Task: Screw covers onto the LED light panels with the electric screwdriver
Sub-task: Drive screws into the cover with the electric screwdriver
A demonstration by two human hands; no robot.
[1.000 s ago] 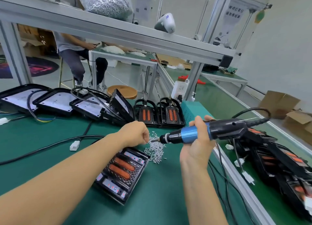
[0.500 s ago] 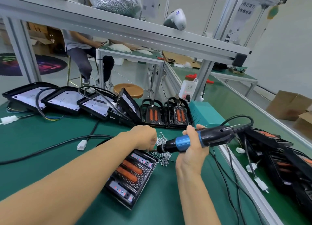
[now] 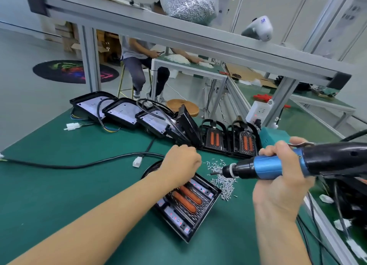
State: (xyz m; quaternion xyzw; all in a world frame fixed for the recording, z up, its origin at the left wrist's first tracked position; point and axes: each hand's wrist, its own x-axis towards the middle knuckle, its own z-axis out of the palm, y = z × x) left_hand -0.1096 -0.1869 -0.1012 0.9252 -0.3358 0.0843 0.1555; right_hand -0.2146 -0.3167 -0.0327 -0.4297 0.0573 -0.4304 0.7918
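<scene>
While gripping the electric screwdriver [image 3: 278, 166] round its blue barrel, right hand [image 3: 282, 182] curled tight, held above the green bench [image 3: 59, 185] with the bit lying level and pointing left toward the left hand [image 3: 181, 166]. Left hand resting knuckles-up on the far end of the light panel [image 3: 186, 203], fingers curled under; whether anything is pinched between them cannot be told. Panel lying flat on the bench, slanted, with two orange strips and small red dots showing inside its black frame. Loose pile of screws [image 3: 223, 180] scattered on the bench just right of the panel, below the screwdriver tip. Along the back edge, a row of more panels [image 3: 123, 111], several face-up with white plates, two further right standing with orange strips showing. Black cable [image 3: 79, 165] with a white plug running across the bench to the left. On the shelf [image 3: 178, 30] overhead, a clear bag of screws [image 3: 188, 3].
</scene>
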